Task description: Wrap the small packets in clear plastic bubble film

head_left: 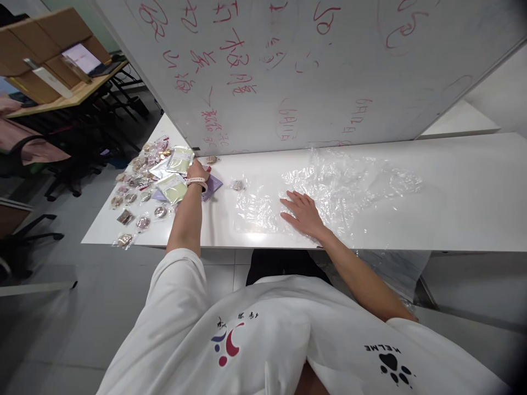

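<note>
My left hand (198,171), with a pale band at its wrist, reaches into a pile of small packaged items at the table's left. Around it lie a light green packet (180,160), another green packet (173,187) and a purple packet (213,186). Its fingers point down and are mostly hidden, so any hold does not show. My right hand (302,213) rests palm down on clear plastic bags (346,181), its fingers spread and nothing gripped. Just left of the bags is a small wrapped round item (237,185).
Several clear-wrapped round pieces, such as this pinkish one (143,222), are scattered toward the left end of the white table (453,203). A whiteboard (288,71) with red writing stands along the far edge. Beyond, to the left, is a wooden desk (82,93) with cardboard boxes.
</note>
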`<state>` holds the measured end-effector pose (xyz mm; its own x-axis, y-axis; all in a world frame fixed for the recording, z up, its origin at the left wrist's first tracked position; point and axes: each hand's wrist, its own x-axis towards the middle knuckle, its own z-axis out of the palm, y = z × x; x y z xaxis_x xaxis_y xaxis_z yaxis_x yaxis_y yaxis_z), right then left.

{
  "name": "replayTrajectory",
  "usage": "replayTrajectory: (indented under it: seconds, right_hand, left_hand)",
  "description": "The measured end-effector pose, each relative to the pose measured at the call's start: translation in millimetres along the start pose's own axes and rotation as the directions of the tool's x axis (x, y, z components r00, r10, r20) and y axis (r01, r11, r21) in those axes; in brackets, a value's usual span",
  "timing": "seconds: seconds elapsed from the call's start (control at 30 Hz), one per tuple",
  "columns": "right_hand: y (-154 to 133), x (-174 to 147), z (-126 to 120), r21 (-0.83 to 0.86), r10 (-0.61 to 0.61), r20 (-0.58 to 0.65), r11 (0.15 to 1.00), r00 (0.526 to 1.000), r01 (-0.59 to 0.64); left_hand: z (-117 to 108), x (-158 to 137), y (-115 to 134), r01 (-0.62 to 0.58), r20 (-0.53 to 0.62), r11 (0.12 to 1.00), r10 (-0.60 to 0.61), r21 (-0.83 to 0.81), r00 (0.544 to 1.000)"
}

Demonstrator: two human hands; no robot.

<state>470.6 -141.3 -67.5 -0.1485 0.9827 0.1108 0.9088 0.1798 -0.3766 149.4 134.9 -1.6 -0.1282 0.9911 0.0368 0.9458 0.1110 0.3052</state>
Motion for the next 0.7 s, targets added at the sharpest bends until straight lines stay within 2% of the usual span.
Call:
replayTrajectory:
  seconds: [0.1, 0.17, 0.23, 0.3, 0.37, 0.4, 0.43, 0.47, 0.5, 0.53, 0.6, 0.67, 0.7]
  right_hand:
    - [-0.5, 0.6, -2.7, 0.136, 0.033, -0.038, 0.99, 0.999, -0.028]
    - [0.1, -0.5, -7.1, 0.304, 0.104, -0.091, 0.95, 0.99, -0.072]
    - [1.8, -3.1, -12.4, 0.504, 0.201, -0.135, 0.857, 0.97, -0.108]
    - [4.2, -5.9, -16.5, 0.676, 0.285, -0.158, 0.729, 0.945, -0.106]
    - [6.7, -6.9, -18.0, 0.787, 0.333, -0.178, 0.613, 0.926, -0.069]
    - [8.0, -6.5, -17.6, 0.821, 0.347, -0.192, 0.569, 0.918, -0.043]
    - [9.1, -5.4, -16.7, 0.847, 0.36, -0.206, 0.531, 0.91, -0.018]
    - [10.1, -3.8, -15.5, 0.865, 0.373, -0.218, 0.501, 0.902, 0.002]
    - [11.0, -2.0, -14.3, 0.878, 0.384, -0.227, 0.478, 0.895, 0.018]
    - [11.7, -0.5, -13.7, 0.887, 0.392, -0.23, 0.461, 0.891, 0.026]
    - [12.5, -0.2, -15.8, 0.895, 0.405, -0.224, 0.446, 0.887, 0.023]
    - [12.2, -7.2, -24.1, 0.873, 0.414, -0.23, 0.487, 0.881, -0.001]
    - [11.8, -14.3, -30.5, 0.841, 0.414, -0.249, 0.54, 0.876, -0.016]
  left_hand:
    - [-11.5, -9.4, 13.1, -0.015, -0.058, 0.999, 0.017, 0.033, 0.998]
    - [-19.8, -29.2, 30.8, -0.152, -0.128, 0.988, 0.149, -0.018, 0.981]
    - [-22.7, -63.1, 54.6, -0.375, -0.159, 0.921, 0.357, -0.103, 0.921]
    - [-16.1, -107.9, 81.0, -0.605, -0.116, 0.772, 0.594, -0.196, 0.796]
    - [-0.1, -154.2, 105.7, -0.747, 0.017, 0.603, 0.781, -0.28, 0.624]
    - [10.1, -174.6, 116.0, -0.785, 0.081, 0.548, 0.831, -0.288, 0.55]
    - [20.5, -191.9, 124.5, -0.814, 0.137, 0.513, 0.858, -0.272, 0.495]
    - [30.1, -205.3, 130.8, -0.836, 0.187, 0.486, 0.873, -0.256, 0.45]
    - [37.9, -215.1, 134.8, -0.849, 0.222, 0.472, 0.877, -0.239, 0.426]
    - [43.1, -221.7, 136.5, -0.855, 0.236, 0.467, 0.878, -0.225, 0.417]
    - [45.0, -228.8, 132.2, -0.857, 0.189, 0.473, 0.878, -0.205, 0.439]
    - [37.4, -235.0, 117.6, -0.854, 0.077, 0.482, 0.876, -0.196, 0.477]
    - [32.0, -239.5, 106.6, -0.854, 0.029, 0.481, 0.874, -0.199, 0.486]
